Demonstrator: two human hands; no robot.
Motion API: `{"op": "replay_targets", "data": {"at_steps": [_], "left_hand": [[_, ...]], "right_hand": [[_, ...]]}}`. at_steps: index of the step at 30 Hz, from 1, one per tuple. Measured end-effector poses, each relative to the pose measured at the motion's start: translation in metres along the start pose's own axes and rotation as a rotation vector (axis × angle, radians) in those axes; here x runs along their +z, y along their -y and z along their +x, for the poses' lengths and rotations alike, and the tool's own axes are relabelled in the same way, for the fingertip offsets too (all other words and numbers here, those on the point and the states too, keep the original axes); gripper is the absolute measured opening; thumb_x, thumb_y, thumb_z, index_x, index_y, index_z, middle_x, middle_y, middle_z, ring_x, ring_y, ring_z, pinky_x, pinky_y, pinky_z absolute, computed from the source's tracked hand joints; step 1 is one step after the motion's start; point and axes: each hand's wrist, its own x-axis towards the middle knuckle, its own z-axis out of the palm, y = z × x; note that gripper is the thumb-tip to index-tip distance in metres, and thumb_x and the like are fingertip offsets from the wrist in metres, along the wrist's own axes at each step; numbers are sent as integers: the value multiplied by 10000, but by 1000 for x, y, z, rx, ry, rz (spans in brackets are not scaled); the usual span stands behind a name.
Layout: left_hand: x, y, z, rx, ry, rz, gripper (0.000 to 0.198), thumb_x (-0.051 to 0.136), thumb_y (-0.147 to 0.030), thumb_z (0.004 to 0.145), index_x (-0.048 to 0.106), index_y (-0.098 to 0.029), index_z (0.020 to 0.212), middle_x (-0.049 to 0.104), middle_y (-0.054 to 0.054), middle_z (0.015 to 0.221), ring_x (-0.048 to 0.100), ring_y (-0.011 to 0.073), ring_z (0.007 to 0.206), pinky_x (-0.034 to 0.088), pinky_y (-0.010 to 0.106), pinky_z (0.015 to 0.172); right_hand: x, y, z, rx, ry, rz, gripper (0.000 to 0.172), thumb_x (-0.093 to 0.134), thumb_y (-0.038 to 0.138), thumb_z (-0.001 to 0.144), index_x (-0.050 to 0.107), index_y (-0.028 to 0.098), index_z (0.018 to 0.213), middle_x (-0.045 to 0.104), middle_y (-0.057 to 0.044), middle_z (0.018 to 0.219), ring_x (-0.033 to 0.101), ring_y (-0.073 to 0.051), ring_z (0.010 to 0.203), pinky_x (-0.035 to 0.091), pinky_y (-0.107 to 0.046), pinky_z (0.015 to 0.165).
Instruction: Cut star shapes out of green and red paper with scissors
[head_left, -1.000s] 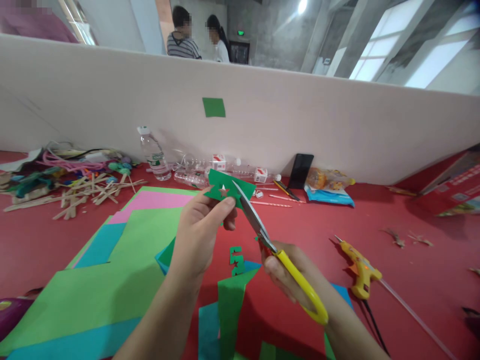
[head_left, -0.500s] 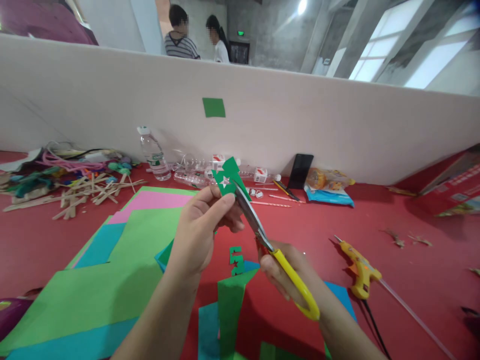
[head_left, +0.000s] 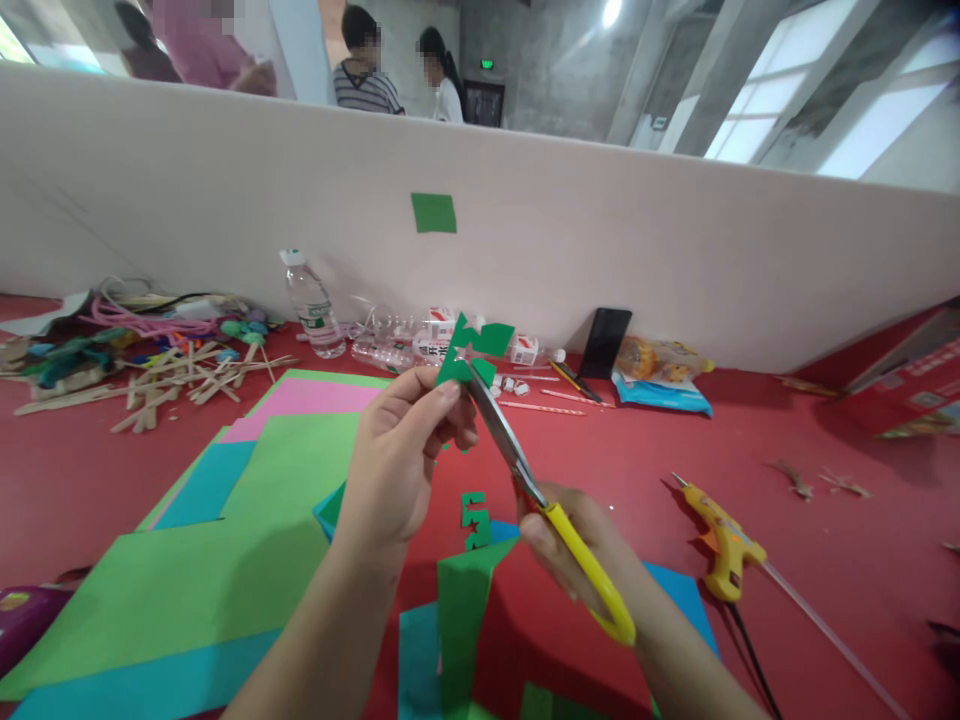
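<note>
Left hand [head_left: 397,460]: raised above the middle of the red surface [head_left: 787,440], thumb and forefinger pinching the lower edge of the green paper piece [head_left: 474,348]; other fingers curled in.
Green paper piece: held in the air, clear of the surface, upright and tilted slightly right; small star-shaped hole near its lower part, jagged cut top edge.
Right hand [head_left: 577,545]: lower and to the right of the left hand, fingers closed round the yellow handle of the scissors [head_left: 517,465].
Scissors: blades point up and left, tips meeting the paper piece just beside the left thumb; blades look close together, the gap too small to judge.
Green offcut [head_left: 474,520]: lies on the surface below the two hands, near the tip of a dark green strip [head_left: 459,620].
Paper sheets [head_left: 247,540]: light green, blue and pink, overlapping, spread from the middle toward the near left corner.
Glue gun [head_left: 724,545]: yellow, on the surface right of the right hand, well apart from it.
Far edge, along the white partition [head_left: 675,250]: water bottle [head_left: 313,305], small cartons, dark phone [head_left: 606,342] leaning on the partition, snack bag [head_left: 660,375].
Far left corner: heap of wooden sticks [head_left: 172,385] and coloured cords.
Partition: one green square [head_left: 433,213] stuck to it; people stand behind it.
</note>
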Motion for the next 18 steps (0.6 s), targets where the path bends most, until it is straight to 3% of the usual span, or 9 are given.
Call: {"op": "replay_targets", "data": {"at_steps": [9, 18], "left_hand": [[-2, -3, 0, 123, -38, 112, 104, 685, -152, 849, 692, -192, 753, 625, -41, 621, 561, 73, 543, 466, 180, 521], [-9, -8, 0, 74, 18, 244, 95, 710, -167, 819, 711, -203, 731, 631, -49, 593, 562, 73, 506, 464, 175, 483]], "right_hand": [[-12, 3, -6, -66, 104, 21, 641, 437, 852, 945, 396, 247, 736, 369, 70, 569, 317, -116, 510, 219, -283, 497], [-21, 6, -8, -33, 149, -4, 686, 456, 910, 882, 401, 240, 746, 380, 68, 597, 297, -104, 519, 189, -270, 479]]}}
